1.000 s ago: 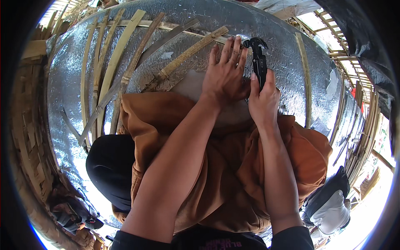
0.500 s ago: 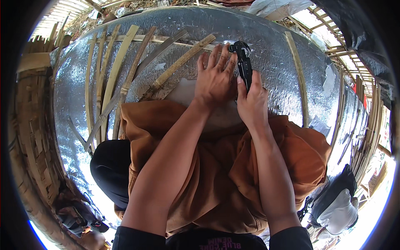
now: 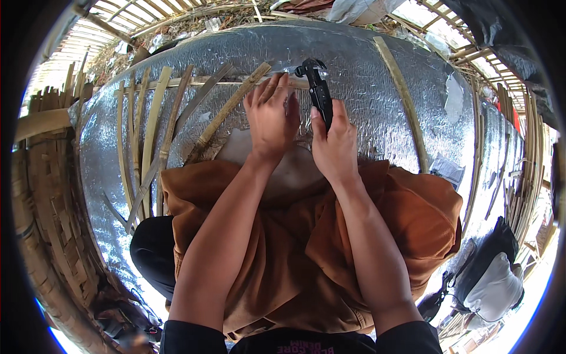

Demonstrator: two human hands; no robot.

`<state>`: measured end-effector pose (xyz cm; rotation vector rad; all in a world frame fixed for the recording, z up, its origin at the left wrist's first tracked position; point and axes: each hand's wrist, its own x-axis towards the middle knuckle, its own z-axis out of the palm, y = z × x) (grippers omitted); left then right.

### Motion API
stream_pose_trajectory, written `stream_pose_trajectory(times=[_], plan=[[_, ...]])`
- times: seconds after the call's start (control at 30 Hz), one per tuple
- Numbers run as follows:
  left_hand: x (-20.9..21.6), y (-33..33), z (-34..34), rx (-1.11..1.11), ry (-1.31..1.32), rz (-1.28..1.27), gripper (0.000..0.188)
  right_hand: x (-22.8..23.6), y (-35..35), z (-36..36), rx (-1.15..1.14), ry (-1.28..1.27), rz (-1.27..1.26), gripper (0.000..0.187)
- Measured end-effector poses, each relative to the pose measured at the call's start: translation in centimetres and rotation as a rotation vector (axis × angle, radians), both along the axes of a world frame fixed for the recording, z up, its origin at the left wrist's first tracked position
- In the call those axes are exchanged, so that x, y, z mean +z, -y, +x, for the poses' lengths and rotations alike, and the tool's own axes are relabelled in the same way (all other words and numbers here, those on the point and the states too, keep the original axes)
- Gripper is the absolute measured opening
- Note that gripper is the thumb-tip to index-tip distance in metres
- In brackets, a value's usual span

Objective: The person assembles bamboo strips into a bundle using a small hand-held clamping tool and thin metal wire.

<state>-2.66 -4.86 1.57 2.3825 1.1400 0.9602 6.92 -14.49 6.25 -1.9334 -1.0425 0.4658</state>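
Note:
In my right hand (image 3: 335,140) is a black hammer-headed multi-tool (image 3: 319,91), gripped by its handle. Its head points away from me, just past the end of a pale crosswise bamboo strip (image 3: 233,79). My left hand (image 3: 271,124) is raised close to the tool's left side, fingers stretched and slightly apart, a little blurred. Nothing shows in it, though its palm side is hidden. Left of that hand, a slanting bamboo strip (image 3: 227,112) lies over the crosswise one. Several more bamboo strips (image 3: 154,112) fan out farther left.
Silvery foil sheeting (image 3: 354,88) covers the surface before me. One separate bamboo strip (image 3: 404,94) lies on it at the right. Brown cloth (image 3: 283,265) drapes my lap. A dark bag with a white part (image 3: 492,286) lies at the lower right; woven bamboo (image 3: 56,200) stands at the left.
Both hands and the tool have shifted left in the picture, with the left hand drawn farther from the tool. The whole view has also swung slightly.

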Motion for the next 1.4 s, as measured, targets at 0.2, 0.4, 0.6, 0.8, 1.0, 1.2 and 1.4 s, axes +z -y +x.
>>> stream_pose_trajectory(times=[0.2, 0.4, 0.6, 0.8, 1.0, 1.2, 1.4], plan=[[3.0, -1.2, 0.2, 0.317, 0.302, -0.148, 0.013, -2.4, 0.1, 1.4, -0.116, -0.077, -0.051, 0.019], [5.9, -1.5, -4.0, 0.323, 0.467, -0.310, 0.012, -1.9, -0.6, 1.8, -0.224, -0.911, 0.004, 0.025], [11.6, 1.7, -5.4, 0.187, 0.573, -0.459, 0.017, -2.2, -1.7, 3.1, -0.239, -1.386, 0.146, 0.041], [14.0, 3.0, -8.6, 0.121, 0.461, -0.384, 0.016, -3.0, -4.8, 3.5, -0.313, -1.405, 0.192, 0.037], [13.8, 1.6, -7.5, 0.133, 0.518, -0.460, 0.017, -5.2, -4.0, 4.0, -0.347, -1.585, 0.282, 0.034], [14.5, 0.8, -6.3, 0.090, 0.570, -0.372, 0.019, -4.5, -4.0, 3.3, -0.297, -1.543, 0.357, 0.033], [15.1, 0.1, -6.5, 0.128, 0.622, -0.426, 0.019, -3.4, -4.0, 3.7, -0.245, -1.470, 0.401, 0.039]])
